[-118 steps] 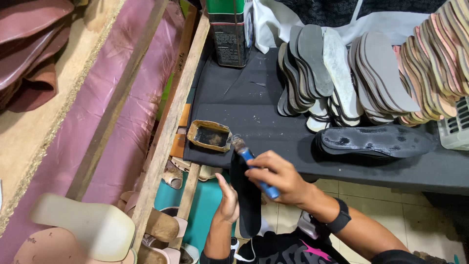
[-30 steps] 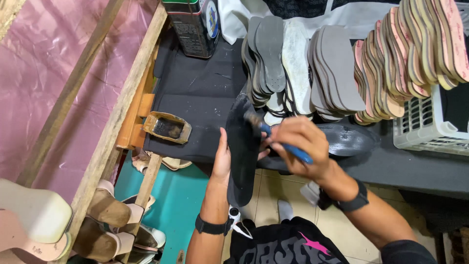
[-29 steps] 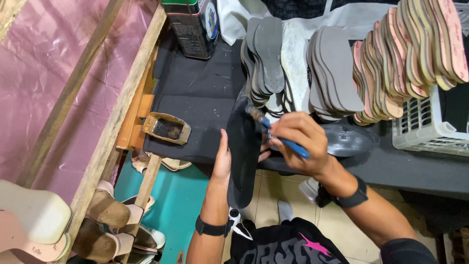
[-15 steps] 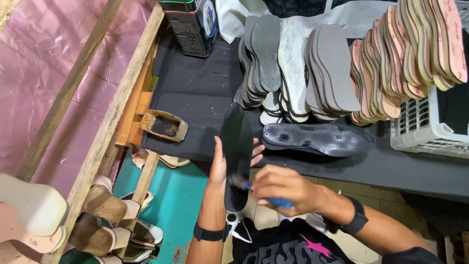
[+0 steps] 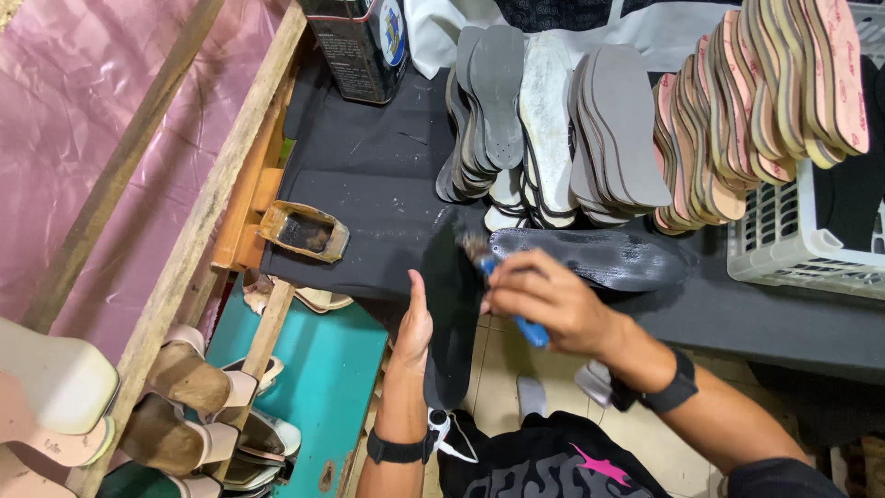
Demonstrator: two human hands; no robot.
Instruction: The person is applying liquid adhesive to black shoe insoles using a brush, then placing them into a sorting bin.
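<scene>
My left hand [image 5: 413, 325] holds a dark shoe sole [image 5: 451, 314] upright on edge near the front of the black work surface [image 5: 369, 175]. My right hand [image 5: 546, 300] grips a blue-handled brush [image 5: 502, 290], whose bristles touch the upper end of that sole. Just beyond the brush a second dark sole [image 5: 590, 256] lies flat on the surface with a wet sheen. A small brown glue tray [image 5: 304, 231] sits to the left of my hands.
Rows of grey, white and pink-tan soles [image 5: 590, 129] stand on edge at the back. A dark can [image 5: 358, 44] stands at the far left, a white basket [image 5: 802, 240] at the right. Finished sandals [image 5: 184, 406] sit at lower left by a wooden frame [image 5: 198, 231].
My right hand has drawn the brush down the held sole and back up to its upper end. The view has shifted slightly. My left hand keeps its hold.
</scene>
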